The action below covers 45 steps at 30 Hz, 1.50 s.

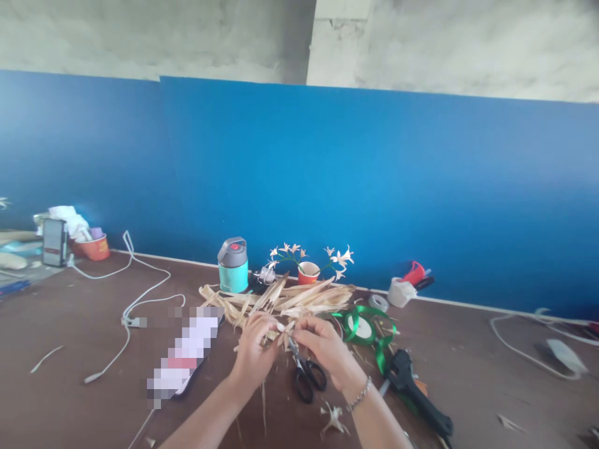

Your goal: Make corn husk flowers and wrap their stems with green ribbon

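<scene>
Between the fingertips of both hands is a small pale flower of dried husk strips [285, 337]. My left hand [256, 344] pinches it from the left, and my right hand [324, 345] closes on its right side with thumb and finger. Black-handled scissors [306, 378] lie just below the hands, their blades partly hidden under the flower. Behind them spreads a heap of dry, straw-coloured husks [318, 299]. Another husk flower [334, 419] rests on the table by my right wrist.
Green ribbon on a spool [360, 327] and a black glue gun [416, 390] lie at the right. A phone [191, 349] is at the left. Farther back stand a turquoise flask [233, 274] and an orange cup [308, 274] with flower stems. White cables [128, 312] trail leftward.
</scene>
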Tool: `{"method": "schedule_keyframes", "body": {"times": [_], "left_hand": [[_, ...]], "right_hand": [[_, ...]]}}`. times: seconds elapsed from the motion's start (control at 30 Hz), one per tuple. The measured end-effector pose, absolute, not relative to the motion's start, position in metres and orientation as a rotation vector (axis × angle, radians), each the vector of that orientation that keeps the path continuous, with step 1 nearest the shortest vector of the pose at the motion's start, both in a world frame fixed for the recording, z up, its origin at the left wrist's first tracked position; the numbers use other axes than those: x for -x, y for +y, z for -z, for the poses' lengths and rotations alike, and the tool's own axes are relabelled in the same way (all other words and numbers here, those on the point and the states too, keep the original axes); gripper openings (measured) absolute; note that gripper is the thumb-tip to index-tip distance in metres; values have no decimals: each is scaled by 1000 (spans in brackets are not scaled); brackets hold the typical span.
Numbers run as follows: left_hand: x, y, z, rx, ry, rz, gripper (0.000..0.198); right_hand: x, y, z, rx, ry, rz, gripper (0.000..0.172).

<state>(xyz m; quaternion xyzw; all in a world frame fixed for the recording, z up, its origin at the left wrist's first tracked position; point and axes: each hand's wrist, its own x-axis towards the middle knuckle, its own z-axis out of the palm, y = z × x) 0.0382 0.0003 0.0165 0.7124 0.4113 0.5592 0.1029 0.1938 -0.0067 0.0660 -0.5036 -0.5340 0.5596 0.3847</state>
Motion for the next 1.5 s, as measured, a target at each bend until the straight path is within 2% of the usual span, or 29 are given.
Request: {"method": "schedule_keyframes", "body": {"times": [0.37,1.0,1.27,1.5], "left_hand": [[-37,0,-11,-2148,1274,-1685,7],[-41,-4,-13,-2104,1332,-1716,18],[-40,-1,-12,-2121,1271,-1637,11],[-42,-2,-11,-2100,1215,-1595,7]], "right_hand": [[-189,-9,-67,1287,-1310,-1454,11],[-189,-8,-66,1324,-1417,-1406,9],[-191,-9,-69,1260,-1401,-1394,14],[-192,-5,-63,1300,-1483,-1252,11]]}}
